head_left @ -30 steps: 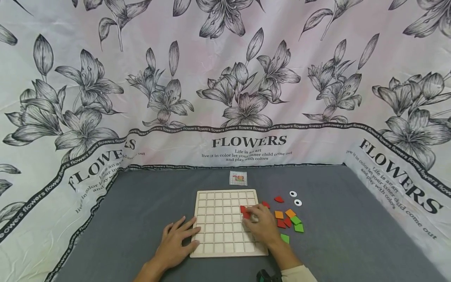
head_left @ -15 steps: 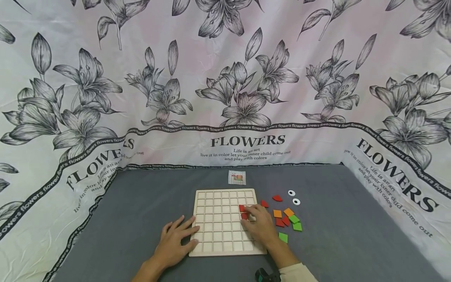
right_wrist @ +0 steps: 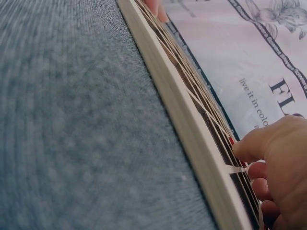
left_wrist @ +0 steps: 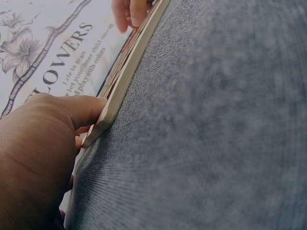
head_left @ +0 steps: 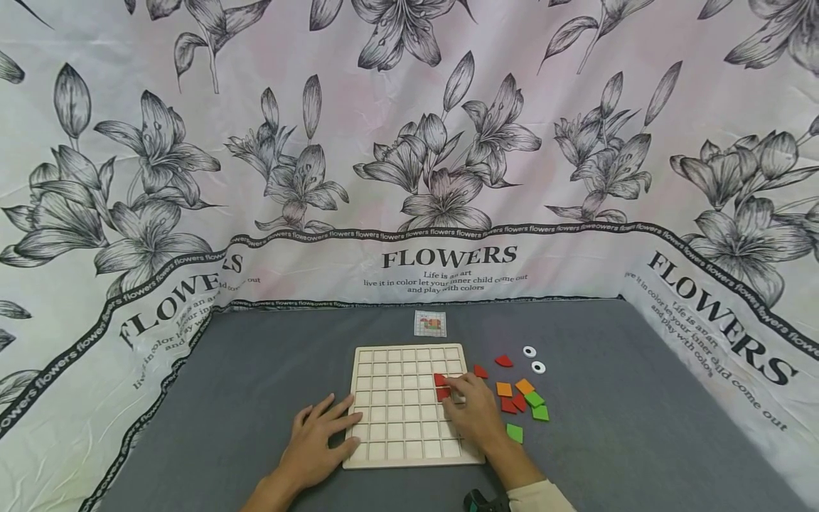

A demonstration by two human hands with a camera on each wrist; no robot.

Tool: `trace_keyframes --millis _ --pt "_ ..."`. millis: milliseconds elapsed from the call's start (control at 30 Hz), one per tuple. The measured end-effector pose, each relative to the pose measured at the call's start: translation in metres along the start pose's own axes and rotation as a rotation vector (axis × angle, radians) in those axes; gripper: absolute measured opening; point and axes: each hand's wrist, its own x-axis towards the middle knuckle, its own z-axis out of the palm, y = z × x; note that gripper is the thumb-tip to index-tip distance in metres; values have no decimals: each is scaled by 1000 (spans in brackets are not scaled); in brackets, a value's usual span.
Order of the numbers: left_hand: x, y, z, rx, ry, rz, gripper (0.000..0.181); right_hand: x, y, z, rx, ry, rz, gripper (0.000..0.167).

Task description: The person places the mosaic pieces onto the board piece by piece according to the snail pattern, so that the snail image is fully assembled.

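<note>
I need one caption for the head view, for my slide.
Left hand touching the edge of a wooden grid board, right hand at red tiles on it.

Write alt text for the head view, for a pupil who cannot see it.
A person's right hand touches red pieces on a wooden grid board; the left hand rests on its left edge. Loose coloured pieces lie to the right, a small picture card beyond the board.

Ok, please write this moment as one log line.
left hand: on board, left edge | right hand: at red tiles on board | card: beyond board | loose tiles: right of board
</note>
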Motion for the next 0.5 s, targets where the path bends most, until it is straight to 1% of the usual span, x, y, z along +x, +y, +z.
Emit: trace_keyframes --millis 233,367,467,500 --pt "-1 -1 -1 -7 -8 -10 41 1 -2 -1 23 -16 17 28" --pt "0 -1 -1 -8 -10 -11 41 7 -5 -5 40 48 -60 27" --pt "0 -1 -1 -8 -9 -6 41 14 -10 -17 72 99 -110 30" --pt "0 -1 -1 -11 -9 -5 41 17 -13 -23 84 100 -109 31"
